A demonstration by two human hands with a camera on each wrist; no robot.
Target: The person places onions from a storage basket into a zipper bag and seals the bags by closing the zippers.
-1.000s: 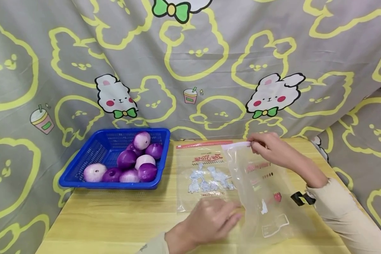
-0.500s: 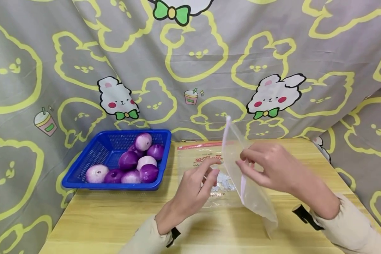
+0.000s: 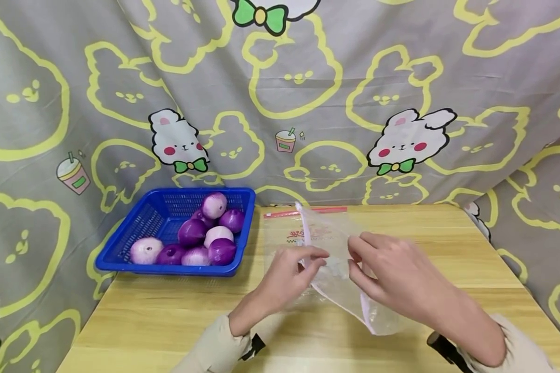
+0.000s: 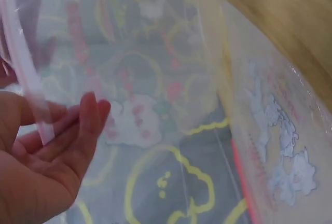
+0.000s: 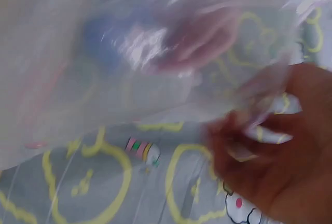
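While nearly together, fingers (image 4: 90, 114) on bag (image 3: 339, 280)

Head view looks down; close wrist views share the frosted bag (image 3: 338, 282).

Left of the held bag (image 3: 331, 230), the basket (image 3: 168, 269) with onions (image 3: 192, 232) stands on the table (image 3: 168, 326).

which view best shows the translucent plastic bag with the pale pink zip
The head view: most of the held bag shows, open mouth included. The left wrist view gives part of its zip close up; the right wrist view, a blurred, creased part.
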